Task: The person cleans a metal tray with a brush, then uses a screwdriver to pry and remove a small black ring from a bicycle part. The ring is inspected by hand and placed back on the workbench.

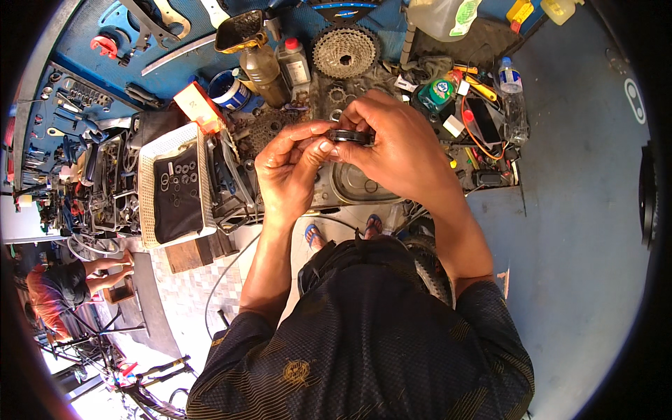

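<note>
Both hands pinch a small flat black ring-shaped part (350,136) at picture centre, left hand (290,171) gripping from seven o'clock, right hand (395,143) from three o'clock, with the silver toothed cassette (344,51) at twelve o'clock.

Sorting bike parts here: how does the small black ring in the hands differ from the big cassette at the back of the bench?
The black ring is small, dark and smooth-edged; the cassette is far larger, tan-grey and toothed. The ring is held edge-on between both hands, left hand and right hand; the cassette lies flat, untouched. Both are round.
</note>
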The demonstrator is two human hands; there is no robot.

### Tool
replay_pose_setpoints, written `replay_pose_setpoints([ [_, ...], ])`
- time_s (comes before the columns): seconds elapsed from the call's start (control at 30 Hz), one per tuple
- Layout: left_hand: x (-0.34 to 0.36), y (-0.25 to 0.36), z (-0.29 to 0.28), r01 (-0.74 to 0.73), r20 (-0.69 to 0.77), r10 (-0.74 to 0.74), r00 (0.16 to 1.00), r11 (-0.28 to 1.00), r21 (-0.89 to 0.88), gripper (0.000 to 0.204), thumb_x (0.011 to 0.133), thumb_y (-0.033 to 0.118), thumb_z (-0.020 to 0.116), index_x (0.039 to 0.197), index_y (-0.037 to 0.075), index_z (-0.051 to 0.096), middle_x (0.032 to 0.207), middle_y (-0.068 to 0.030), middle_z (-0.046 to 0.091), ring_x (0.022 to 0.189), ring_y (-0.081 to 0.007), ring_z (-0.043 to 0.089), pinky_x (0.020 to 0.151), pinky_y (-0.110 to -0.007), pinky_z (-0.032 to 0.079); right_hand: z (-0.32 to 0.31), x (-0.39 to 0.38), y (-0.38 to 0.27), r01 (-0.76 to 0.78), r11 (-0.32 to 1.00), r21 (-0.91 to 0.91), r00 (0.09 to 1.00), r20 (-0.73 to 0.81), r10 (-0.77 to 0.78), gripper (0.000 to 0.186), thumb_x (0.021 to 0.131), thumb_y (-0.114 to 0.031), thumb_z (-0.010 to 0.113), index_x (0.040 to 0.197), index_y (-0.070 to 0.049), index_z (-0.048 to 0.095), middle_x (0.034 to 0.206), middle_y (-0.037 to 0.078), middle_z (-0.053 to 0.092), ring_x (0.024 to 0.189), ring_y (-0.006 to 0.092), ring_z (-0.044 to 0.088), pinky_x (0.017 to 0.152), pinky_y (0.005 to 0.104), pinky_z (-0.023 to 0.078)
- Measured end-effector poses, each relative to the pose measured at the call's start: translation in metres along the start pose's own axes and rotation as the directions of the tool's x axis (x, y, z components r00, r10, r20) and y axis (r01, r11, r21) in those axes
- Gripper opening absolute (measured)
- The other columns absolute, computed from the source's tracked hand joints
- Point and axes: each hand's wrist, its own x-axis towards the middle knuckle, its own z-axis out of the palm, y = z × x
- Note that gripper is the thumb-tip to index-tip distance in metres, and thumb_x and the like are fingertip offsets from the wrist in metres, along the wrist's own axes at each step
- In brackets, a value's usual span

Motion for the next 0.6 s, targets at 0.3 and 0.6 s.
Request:
replay_pose_setpoints([
  [0.3,0.0015,0.0006,0.0017,0.022,-0.026,-0.020,0.999,0.997,0.078,0.022,0.097,-0.006,0.070,0.119,-0.005,0.070,0.113,-0.0125,0.076,0.097,-0.0151,0.073,0.088,-0.029,0.061,-0.0020,0.0088,-0.0007,-0.022,0.999,-0.048,0.996,0.088,0.027,0.031,0.088,-0.024,0.080,0.103,0.000,0.068,0.091,0.019,0.069,0.092,0.0401,0.069,0.079,0.0509,0.052],
  [0.6,0.0032,-0.0034,0.0005,0.027,-0.018,-0.025,1.000,0.994,0.105,0.020,0.099,-0.005,0.068,0.119,-0.005,0.069,0.115,-0.0119,0.075,0.101,-0.0144,0.072,0.089,-0.029,0.061,0.0036,0.0109,0.0067,0.001,1.000,0.022,0.997,0.074,-0.002,0.034,0.087,-0.025,0.081,0.104,0.000,0.065,0.089,0.020,0.069,0.090,0.0425,0.068,0.080,0.0519,0.051],
])
